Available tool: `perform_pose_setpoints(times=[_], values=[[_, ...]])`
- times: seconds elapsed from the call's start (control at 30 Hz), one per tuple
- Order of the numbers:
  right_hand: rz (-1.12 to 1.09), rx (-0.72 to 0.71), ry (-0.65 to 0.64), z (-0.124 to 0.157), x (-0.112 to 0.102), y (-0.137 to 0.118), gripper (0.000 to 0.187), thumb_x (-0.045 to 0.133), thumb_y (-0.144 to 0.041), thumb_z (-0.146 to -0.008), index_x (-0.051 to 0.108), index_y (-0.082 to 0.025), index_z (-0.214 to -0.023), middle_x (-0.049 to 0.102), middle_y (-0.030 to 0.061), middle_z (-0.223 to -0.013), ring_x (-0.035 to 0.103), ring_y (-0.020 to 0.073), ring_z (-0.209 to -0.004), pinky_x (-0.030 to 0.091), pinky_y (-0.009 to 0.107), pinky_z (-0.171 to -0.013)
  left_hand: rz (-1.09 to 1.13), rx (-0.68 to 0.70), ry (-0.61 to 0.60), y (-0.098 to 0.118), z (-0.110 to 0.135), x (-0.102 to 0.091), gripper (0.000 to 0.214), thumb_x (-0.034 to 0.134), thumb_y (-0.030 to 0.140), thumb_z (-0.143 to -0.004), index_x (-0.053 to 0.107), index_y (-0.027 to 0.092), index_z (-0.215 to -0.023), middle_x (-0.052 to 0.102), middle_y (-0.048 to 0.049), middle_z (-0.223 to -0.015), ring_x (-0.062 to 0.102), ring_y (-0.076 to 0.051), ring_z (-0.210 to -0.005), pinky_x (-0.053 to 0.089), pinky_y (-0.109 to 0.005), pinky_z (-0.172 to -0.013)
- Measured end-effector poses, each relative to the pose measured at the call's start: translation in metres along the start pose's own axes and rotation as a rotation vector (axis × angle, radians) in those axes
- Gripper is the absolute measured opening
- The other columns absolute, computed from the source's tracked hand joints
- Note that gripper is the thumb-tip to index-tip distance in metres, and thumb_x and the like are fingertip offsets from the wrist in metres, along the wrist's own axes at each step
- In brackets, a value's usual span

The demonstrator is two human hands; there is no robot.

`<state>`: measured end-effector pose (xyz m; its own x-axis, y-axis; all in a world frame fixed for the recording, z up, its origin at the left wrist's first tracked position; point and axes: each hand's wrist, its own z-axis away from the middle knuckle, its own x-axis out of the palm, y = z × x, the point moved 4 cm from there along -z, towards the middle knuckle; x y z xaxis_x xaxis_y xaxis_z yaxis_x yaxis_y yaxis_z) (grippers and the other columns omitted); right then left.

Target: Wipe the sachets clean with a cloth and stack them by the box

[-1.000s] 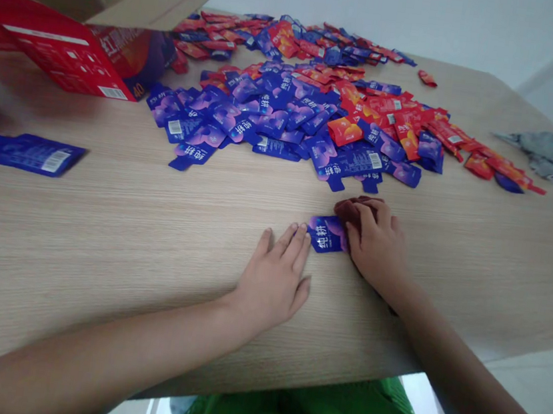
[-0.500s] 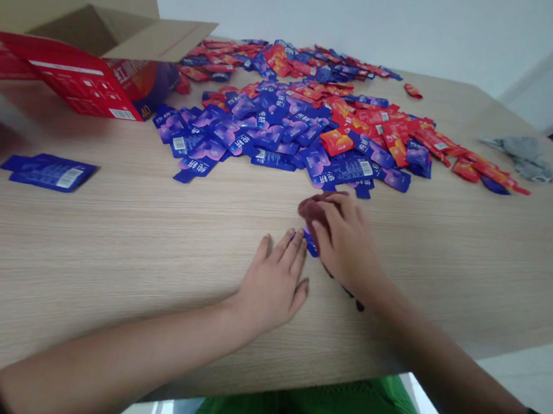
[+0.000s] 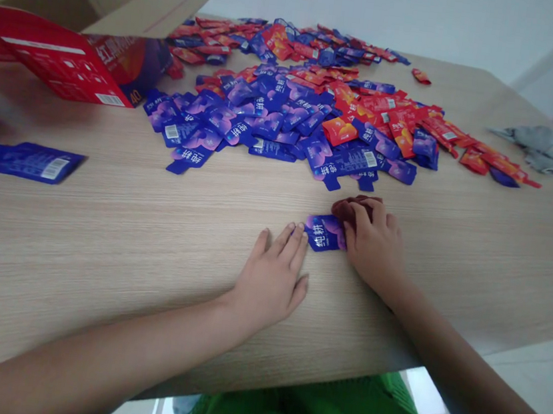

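Near table (image 3: 101,239) edge: left hand (image 3: 272,280) flat, fingers spread, tips touching purple sachet (image 3: 322,233) printed with white Chinese characters. At sachet's right end, right hand (image 3: 375,246) curled around dark red cloth (image 3: 350,207). Beyond: heap (image 3: 293,108) of purple and red sachets, some barcoded. Far left: open box (image 3: 74,48) marked "40".

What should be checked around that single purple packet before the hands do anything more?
1. The purple packet lies flat on the table, apart from the pile: ok.
2. The left hand lies open, fingertips touching the packet's left edge: ok.
3. The right hand rests on the packet's right edge: ok.
4. The dark red cloth is gripped under the right hand's fingers: ok.
5. The packet's underside and seal are undamaged: cannot tell.
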<state>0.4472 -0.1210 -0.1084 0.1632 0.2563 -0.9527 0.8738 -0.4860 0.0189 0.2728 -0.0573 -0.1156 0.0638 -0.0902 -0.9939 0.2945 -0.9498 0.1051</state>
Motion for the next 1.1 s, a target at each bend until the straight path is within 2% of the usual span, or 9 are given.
perform_pose_setpoints(times=[0.17, 0.3, 0.43, 0.53, 0.63, 0.73, 0.87, 0.97, 1.1], values=[[0.003, 0.026, -0.056, 0.000, 0.004, 0.020, 0.039, 0.041, -0.031, -0.093, 0.053, -0.016, -0.127, 0.052, 0.0180, -0.129, 0.052, 0.0323, -0.097, 0.045, 0.046, -0.077, -0.012, 0.000, 0.011, 0.000, 0.001, 0.000, 0.061, 0.034, 0.037, -0.096, 0.034, 0.003, -0.147, 0.028, -0.0180, -0.157, 0.029, -0.031, -0.144, 0.031, -0.055, -0.111], [-0.124, 0.019, -0.041, -0.010, -0.015, 0.017, 0.034, 0.040, -0.029, -0.094, 0.056, -0.017, -0.122, 0.055, 0.0159, -0.124, 0.053, 0.0315, -0.101, 0.045, 0.046, -0.082, -0.018, 0.000, 0.032, -0.001, 0.003, 0.002, 0.061, 0.033, 0.038, -0.096, 0.035, 0.003, -0.146, 0.028, -0.0180, -0.157, 0.029, -0.031, -0.144, 0.031, -0.056, -0.111], [-0.235, -0.036, 0.059, -0.020, -0.033, -0.021, 0.032, 0.040, -0.028, -0.095, 0.056, -0.018, -0.121, 0.052, 0.0155, -0.128, 0.052, 0.0303, -0.106, 0.043, 0.045, -0.086, -0.030, 0.000, 0.051, 0.000, 0.003, 0.004, 0.061, 0.031, 0.038, -0.097, 0.036, 0.003, -0.146, 0.029, -0.0182, -0.156, 0.027, -0.031, -0.145, 0.029, -0.057, -0.111], [-0.197, -0.147, -0.015, -0.022, -0.023, -0.058, 0.030, 0.045, -0.028, -0.094, 0.058, -0.021, -0.119, 0.050, 0.0137, -0.132, 0.050, 0.0301, -0.106, 0.042, 0.045, -0.085, -0.042, -0.001, 0.047, 0.000, 0.002, 0.003, 0.060, 0.032, 0.038, -0.096, 0.040, 0.002, -0.144, 0.035, -0.0196, -0.153, 0.030, -0.032, -0.144, 0.029, -0.057, -0.111], [-0.122, -0.185, -0.058, -0.020, -0.009, -0.072, 0.028, 0.047, -0.031, -0.093, 0.059, -0.024, -0.117, 0.051, 0.0117, -0.133, 0.050, 0.0312, -0.105, 0.040, 0.045, -0.082, -0.036, 0.003, 0.021, 0.000, 0.001, 0.001, 0.059, 0.033, 0.038, -0.096, 0.043, 0.002, -0.142, 0.038, -0.0208, -0.151, 0.032, -0.033, -0.142, 0.029, -0.057, -0.111], [-0.099, -0.155, -0.031, -0.017, -0.004, -0.062, 0.031, 0.045, -0.033, -0.094, 0.058, -0.024, -0.121, 0.050, 0.0119, -0.135, 0.050, 0.0311, -0.104, 0.039, 0.046, -0.082, -0.025, 0.006, 0.012, -0.001, 0.000, 0.000, 0.060, 0.033, 0.038, -0.096, 0.040, 0.002, -0.144, 0.035, -0.0202, -0.153, 0.031, -0.033, -0.143, 0.030, -0.058, -0.111], [-0.076, -0.043, 0.010, -0.012, -0.002, -0.028, 0.036, 0.043, -0.035, -0.095, 0.056, -0.021, -0.125, 0.051, 0.0146, -0.134, 0.051, 0.0322, -0.103, 0.041, 0.047, -0.083, -0.016, 0.001, 0.002, 0.000, 0.000, 0.001, 0.061, 0.033, 0.036, -0.096, 0.035, 0.003, -0.147, 0.028, -0.0185, -0.156, 0.029, -0.032, -0.144, 0.031, -0.057, -0.111], [-0.083, 0.032, -0.014, -0.011, 0.003, 0.000, 0.038, 0.041, -0.034, -0.095, 0.054, -0.018, -0.127, 0.050, 0.0165, -0.133, 0.052, 0.0332, -0.106, 0.043, 0.047, -0.083, -0.009, 0.001, -0.004, 0.000, 0.000, 0.001, 0.061, 0.033, 0.036, -0.096, 0.034, 0.004, -0.148, 0.026, -0.0179, -0.157, 0.029, -0.032, -0.144, 0.031, -0.058, -0.111], [-0.167, 0.002, -0.077, -0.020, 0.003, 0.026, 0.036, 0.043, -0.031, -0.093, 0.056, -0.017, -0.124, 0.052, 0.0168, -0.129, 0.053, 0.0320, -0.107, 0.046, 0.047, -0.085, -0.002, -0.004, -0.001, 0.000, 0.001, 0.003, 0.061, 0.033, 0.036, -0.096, 0.034, 0.003, -0.147, 0.026, -0.0182, -0.157, 0.029, -0.032, -0.144, 0.030, -0.058, -0.111]])
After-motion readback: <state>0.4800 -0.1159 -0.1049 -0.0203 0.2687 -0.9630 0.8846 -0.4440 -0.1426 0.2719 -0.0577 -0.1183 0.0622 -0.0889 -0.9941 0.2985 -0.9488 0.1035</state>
